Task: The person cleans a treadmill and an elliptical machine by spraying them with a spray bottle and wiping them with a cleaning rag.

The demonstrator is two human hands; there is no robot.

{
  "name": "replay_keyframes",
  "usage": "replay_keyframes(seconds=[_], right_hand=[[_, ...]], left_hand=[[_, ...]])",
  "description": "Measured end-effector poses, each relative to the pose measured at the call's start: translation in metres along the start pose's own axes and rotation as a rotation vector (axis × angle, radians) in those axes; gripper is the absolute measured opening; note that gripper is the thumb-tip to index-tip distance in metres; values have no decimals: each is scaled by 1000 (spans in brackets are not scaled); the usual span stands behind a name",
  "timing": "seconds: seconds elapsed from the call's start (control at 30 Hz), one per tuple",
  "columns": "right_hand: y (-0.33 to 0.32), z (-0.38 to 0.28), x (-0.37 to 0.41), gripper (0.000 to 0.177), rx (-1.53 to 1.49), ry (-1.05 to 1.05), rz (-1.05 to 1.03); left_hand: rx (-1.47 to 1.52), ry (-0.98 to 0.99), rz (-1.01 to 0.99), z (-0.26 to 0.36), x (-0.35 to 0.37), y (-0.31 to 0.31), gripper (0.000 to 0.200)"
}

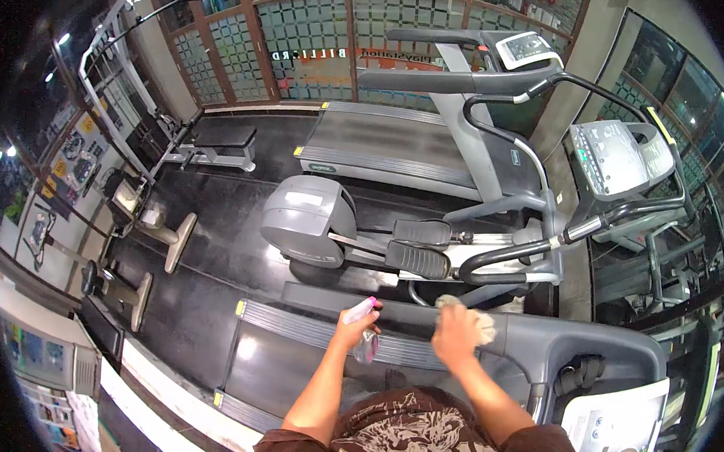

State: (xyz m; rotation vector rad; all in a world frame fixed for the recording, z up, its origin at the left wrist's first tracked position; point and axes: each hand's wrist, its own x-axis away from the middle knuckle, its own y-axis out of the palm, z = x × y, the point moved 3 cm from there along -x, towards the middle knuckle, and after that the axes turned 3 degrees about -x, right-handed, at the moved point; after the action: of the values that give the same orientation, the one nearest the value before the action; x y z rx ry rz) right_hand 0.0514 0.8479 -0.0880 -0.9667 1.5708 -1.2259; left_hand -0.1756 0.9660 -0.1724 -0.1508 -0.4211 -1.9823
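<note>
My left hand (pixel 351 327) is wrapped round a clear spray bottle (pixel 367 347) with a pink and white top. A pale, bunched cloth (pixel 484 327) is gripped in my right hand (pixel 454 337), which looks slightly blurred. Both hands are in front of my chest, above the side rail of the nearest treadmill (pixel 431 321). The dark belt of that treadmill stretches to the left, and its grey console end (pixel 593 344) lies to the right of my right hand.
Beyond the near treadmill stands an elliptical trainer (pixel 309 215) with black pedals and curved handlebars. Another treadmill (pixel 391 137) is by the windows. A weight bench (pixel 219 141) and exercise bikes (pixel 153 223) stand to the left. A white printed panel (pixel 613 431) is at lower right.
</note>
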Motion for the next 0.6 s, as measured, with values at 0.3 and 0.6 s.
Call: replay_keyframes(seconds=[0.3, 0.6], right_hand=[[-17, -72, -23, 31, -461, 104, -218], [-25, -7, -34, 40, 162, 451, -100]], left_hand=[[-249, -77, 247, 4, 85, -130, 24], [-118, -73, 319, 14, 124, -229, 20]])
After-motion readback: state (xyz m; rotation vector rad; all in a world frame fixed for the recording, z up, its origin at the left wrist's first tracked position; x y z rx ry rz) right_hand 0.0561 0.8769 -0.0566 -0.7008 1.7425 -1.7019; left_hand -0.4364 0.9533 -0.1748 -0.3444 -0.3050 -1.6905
